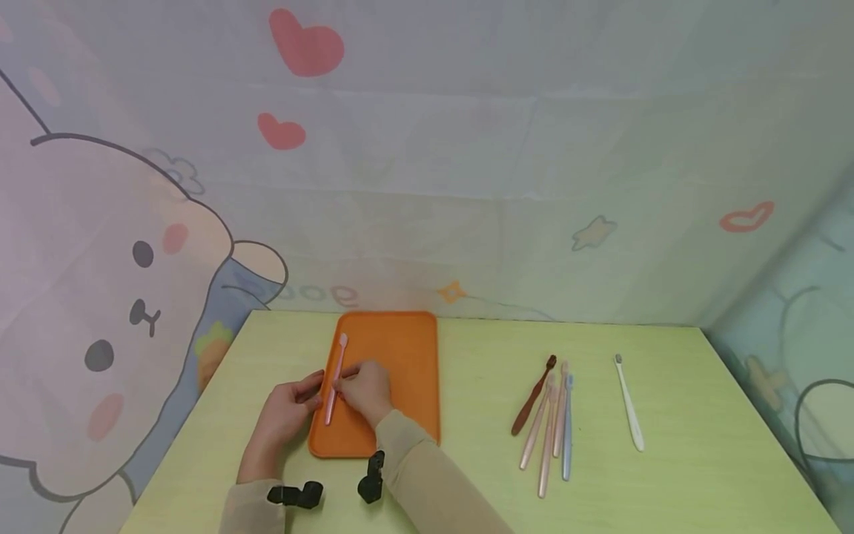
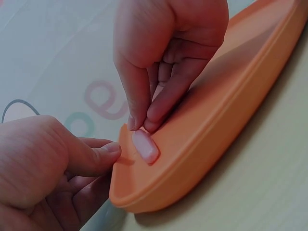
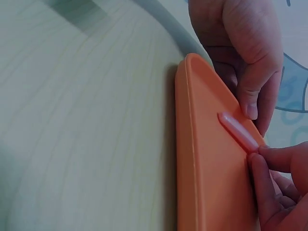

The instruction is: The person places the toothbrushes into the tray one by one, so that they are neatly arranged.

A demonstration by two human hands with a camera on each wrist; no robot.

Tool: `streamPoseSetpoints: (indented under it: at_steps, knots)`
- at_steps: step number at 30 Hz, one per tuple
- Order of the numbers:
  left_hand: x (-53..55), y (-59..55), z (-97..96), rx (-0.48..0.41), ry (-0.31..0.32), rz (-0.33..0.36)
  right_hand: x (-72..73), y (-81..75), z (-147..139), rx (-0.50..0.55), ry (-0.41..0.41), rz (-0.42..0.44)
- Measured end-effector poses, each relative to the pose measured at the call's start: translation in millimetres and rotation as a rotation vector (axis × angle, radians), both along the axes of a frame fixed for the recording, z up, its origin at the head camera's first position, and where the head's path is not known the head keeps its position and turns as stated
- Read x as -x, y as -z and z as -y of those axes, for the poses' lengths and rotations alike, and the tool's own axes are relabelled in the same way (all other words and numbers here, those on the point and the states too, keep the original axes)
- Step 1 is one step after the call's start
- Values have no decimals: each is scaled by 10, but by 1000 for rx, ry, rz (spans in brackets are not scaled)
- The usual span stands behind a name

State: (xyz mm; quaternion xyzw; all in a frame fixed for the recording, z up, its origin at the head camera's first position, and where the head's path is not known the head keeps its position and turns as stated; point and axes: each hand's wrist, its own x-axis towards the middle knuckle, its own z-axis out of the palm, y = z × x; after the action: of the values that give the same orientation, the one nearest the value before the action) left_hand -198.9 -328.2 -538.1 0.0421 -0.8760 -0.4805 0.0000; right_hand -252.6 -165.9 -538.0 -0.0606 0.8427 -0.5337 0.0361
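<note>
A pink toothbrush (image 1: 342, 354) lies lengthwise along the left side of an orange tray (image 1: 410, 371), its bristle head toward the back. My right hand (image 1: 368, 389) pinches its handle between thumb and fingertips, low over the tray floor. The handle's rounded end (image 2: 145, 147) pokes out below those fingertips in the left wrist view. At the tray's left rim, my left hand (image 1: 287, 411) holds the edge, thumb on top and fingers along the outer side. Both hands wear a small black camera at the wrist.
Right of the tray lies a loose group of toothbrushes: a brown one (image 1: 534, 397), several pink ones (image 1: 545, 452) and a blue one (image 1: 568, 430). Farther right is a single white toothbrush (image 1: 629, 404). A printed cloth (image 1: 414, 148) hangs behind the pale table (image 1: 480, 415).
</note>
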Motion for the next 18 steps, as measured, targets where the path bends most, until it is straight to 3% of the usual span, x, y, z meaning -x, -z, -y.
streamPoseSetpoints:
  at_steps: [18]
  knots:
    - [-5,14,12,14,-9,-3,-17,15,40,-8,-17,16]
